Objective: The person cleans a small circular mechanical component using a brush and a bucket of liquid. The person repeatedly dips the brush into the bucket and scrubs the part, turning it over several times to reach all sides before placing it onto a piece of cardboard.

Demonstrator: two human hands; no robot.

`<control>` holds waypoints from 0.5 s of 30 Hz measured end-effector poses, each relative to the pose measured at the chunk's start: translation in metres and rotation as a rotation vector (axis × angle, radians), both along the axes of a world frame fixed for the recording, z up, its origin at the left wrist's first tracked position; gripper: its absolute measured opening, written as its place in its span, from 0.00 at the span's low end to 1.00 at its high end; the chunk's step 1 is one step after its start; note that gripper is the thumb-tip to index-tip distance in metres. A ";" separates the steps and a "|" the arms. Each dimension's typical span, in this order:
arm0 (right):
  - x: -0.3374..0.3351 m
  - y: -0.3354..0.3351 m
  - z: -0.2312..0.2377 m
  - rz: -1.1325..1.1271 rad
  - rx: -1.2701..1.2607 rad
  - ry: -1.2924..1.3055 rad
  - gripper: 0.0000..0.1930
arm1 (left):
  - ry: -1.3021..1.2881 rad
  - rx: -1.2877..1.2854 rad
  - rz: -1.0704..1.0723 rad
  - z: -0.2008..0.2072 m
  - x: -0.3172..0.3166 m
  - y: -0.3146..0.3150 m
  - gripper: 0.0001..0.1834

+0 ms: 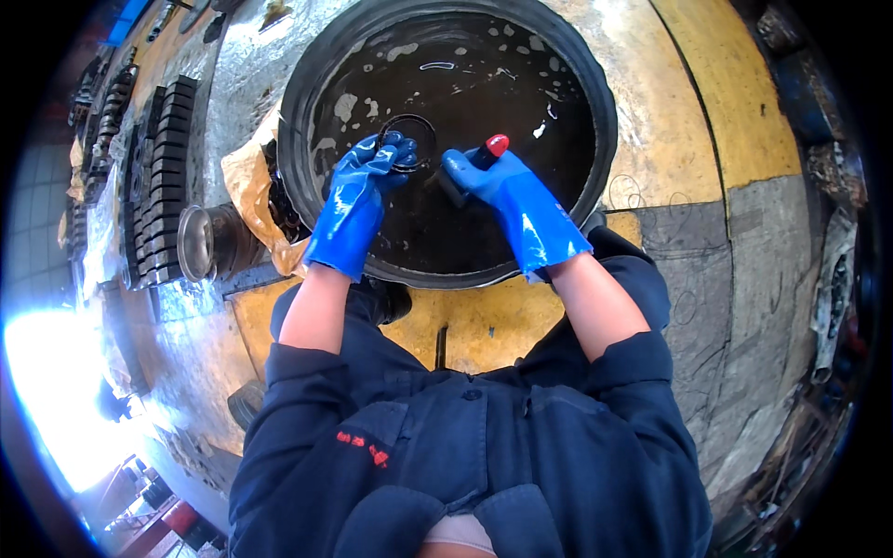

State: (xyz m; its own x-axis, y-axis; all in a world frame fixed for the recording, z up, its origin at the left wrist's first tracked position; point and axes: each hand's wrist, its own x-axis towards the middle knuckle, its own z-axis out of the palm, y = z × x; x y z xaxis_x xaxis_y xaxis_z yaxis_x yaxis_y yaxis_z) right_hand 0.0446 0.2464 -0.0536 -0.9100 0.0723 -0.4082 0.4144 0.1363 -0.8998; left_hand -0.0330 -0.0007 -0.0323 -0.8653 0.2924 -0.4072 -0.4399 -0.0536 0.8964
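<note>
Both my hands wear long blue rubber gloves and are over a wide black round tub (pixel 299 121) of dark liquid. My left hand (pixel 353 191) is closed on a dark, wet metal ring (pixel 432 139), gripping its near left side. Facing it from the right, my right hand (pixel 516 195) is wrapped round a dark tool with a red end (pixel 498 145). The red end sticks up past the thumb side, while a dark part shows below the fingers toward the ring. What kind of tool it is cannot be made out. Ring and tool look apart.
Beside the tub's left lie crumpled brown paper (pixel 244 191) with dark parts, a metal cylinder (pixel 200 244) and a row of dark ribbed parts (pixel 167 177). Worn yellow and grey floor sheets (pixel 684 112) stretch rightward. Clutter lines the far right edge.
</note>
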 end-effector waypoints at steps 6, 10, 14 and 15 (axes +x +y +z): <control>-0.008 -0.002 0.030 0.158 0.168 -0.075 0.20 | 0.282 -0.213 -0.218 -0.002 0.008 0.001 0.22; -0.010 -0.014 0.061 0.522 0.887 -0.034 0.18 | 1.045 -0.757 -0.382 -0.007 0.010 0.012 0.26; -0.020 -0.027 0.043 0.779 1.139 0.003 0.16 | 1.119 -0.863 -0.656 -0.023 0.014 0.015 0.22; -0.020 -0.028 0.039 0.744 1.135 0.001 0.16 | 0.998 -1.002 -0.746 -0.015 0.019 0.018 0.22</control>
